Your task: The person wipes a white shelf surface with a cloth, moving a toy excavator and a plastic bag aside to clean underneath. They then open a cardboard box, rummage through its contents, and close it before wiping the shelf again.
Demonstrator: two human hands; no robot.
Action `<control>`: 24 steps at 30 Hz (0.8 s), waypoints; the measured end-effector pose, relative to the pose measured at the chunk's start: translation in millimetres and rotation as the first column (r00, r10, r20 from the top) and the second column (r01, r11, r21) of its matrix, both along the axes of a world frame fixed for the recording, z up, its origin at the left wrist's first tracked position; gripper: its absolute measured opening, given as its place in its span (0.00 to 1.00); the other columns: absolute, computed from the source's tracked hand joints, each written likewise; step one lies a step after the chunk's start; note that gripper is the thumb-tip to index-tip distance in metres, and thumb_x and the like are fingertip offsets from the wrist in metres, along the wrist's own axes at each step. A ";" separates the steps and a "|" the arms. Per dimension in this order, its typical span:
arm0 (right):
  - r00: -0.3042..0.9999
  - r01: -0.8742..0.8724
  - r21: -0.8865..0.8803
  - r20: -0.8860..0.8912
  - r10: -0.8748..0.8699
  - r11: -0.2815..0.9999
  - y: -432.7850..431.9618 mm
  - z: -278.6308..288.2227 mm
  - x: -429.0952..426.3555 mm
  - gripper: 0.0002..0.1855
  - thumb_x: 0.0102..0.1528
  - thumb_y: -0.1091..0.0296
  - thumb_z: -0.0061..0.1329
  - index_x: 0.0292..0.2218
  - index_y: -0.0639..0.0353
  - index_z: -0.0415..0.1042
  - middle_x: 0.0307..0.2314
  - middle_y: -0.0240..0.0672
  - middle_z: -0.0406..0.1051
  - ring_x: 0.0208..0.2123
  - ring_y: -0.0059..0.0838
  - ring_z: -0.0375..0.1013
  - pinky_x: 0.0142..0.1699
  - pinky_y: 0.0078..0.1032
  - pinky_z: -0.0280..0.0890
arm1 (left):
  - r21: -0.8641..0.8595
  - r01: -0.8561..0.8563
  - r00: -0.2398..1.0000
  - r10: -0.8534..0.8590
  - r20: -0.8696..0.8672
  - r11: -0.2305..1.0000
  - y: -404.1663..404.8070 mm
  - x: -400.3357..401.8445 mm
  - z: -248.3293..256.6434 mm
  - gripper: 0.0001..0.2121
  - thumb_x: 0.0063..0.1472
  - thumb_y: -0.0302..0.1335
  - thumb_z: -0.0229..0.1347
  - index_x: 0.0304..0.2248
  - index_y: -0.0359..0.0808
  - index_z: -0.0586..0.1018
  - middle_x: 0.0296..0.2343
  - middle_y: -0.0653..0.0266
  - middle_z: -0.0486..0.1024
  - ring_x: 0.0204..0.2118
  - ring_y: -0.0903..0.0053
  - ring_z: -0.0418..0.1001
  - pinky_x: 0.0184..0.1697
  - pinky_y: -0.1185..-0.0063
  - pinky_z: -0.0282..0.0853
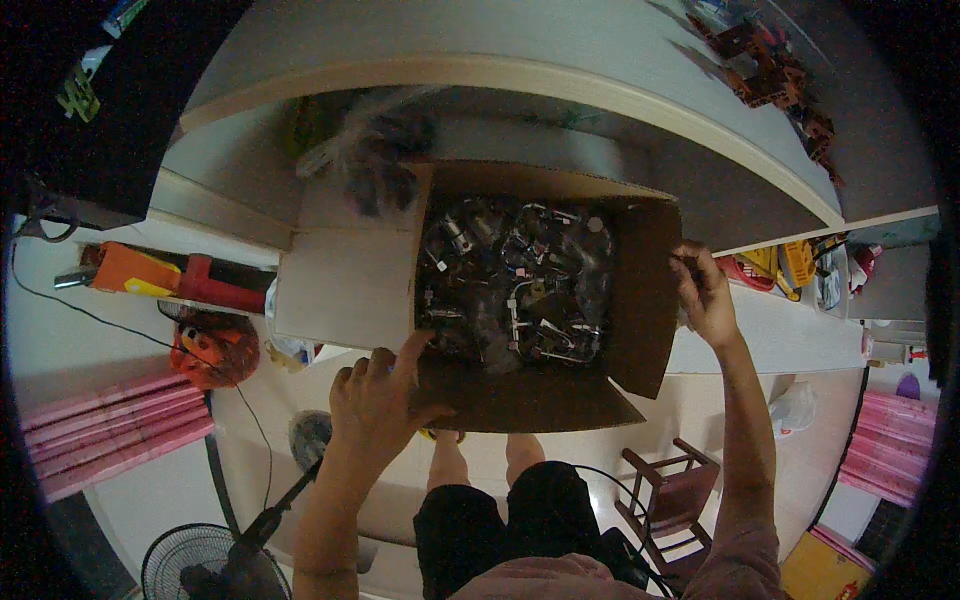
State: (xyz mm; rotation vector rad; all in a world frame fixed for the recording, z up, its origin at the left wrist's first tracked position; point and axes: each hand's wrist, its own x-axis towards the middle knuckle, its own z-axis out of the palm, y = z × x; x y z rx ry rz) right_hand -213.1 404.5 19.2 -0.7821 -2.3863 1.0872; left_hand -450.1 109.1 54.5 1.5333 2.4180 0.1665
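An open cardboard box [525,405] sits before me at the shelf unit. Its right and near flaps are folded outward. Inside lie several clear plastic bags [491,330] of small metal and dark parts, some with white pieces; exactly what they are is too blurred to tell. My left hand [375,397] grips the near left corner, forefinger along the left side and thumb by the near flap. At the outer edge of the right flap [649,300], my right hand [705,296] holds the cardboard between bent fingers and thumb.
Left of the open box is a pale closed carton [349,285], with plastic-wrapped dark items [382,165] behind it. A shelf board [480,71] arches above. On the floor stand a fan [214,562] and a brown wooden chair [679,487]. Yellow and red items [795,266] fill the right shelf.
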 end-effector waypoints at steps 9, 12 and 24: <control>0.996 0.059 -0.029 0.064 -0.057 0.998 -0.7 1.4 1.8 0.10 0.52 0.75 0.41 0.39 0.61 0.62 0.28 0.35 0.66 0.25 0.18 0.65 0.31 0.17 0.60 | -0.013 -0.006 0.999 0.006 0.034 1.000 1.4 0.1 0.4 0.38 0.36 0.48 0.59 0.48 0.46 0.60 0.24 0.60 0.69 0.27 0.65 0.72 0.29 0.71 0.67; 0.882 -0.174 0.624 0.443 -0.161 0.762 -20.6 27.7 -11.3 0.13 0.46 0.74 0.44 0.37 0.60 0.65 0.27 0.34 0.66 0.24 0.23 0.66 0.29 0.20 0.61 | -0.011 -0.012 1.000 0.012 0.027 1.000 1.0 -0.5 0.4 0.38 0.36 0.48 0.59 0.48 0.47 0.59 0.24 0.59 0.69 0.27 0.64 0.72 0.30 0.71 0.67; 0.579 -0.792 0.400 0.731 0.361 0.461 -87.3 -31.1 -162.3 0.03 0.36 0.70 0.48 0.17 0.54 0.74 0.17 0.33 0.71 0.22 0.30 0.72 0.23 0.27 0.64 | -0.078 -0.016 0.996 0.023 0.089 0.997 5.5 0.8 5.1 0.38 0.39 0.51 0.55 0.49 0.43 0.58 0.28 0.56 0.70 0.30 0.59 0.70 0.33 0.68 0.65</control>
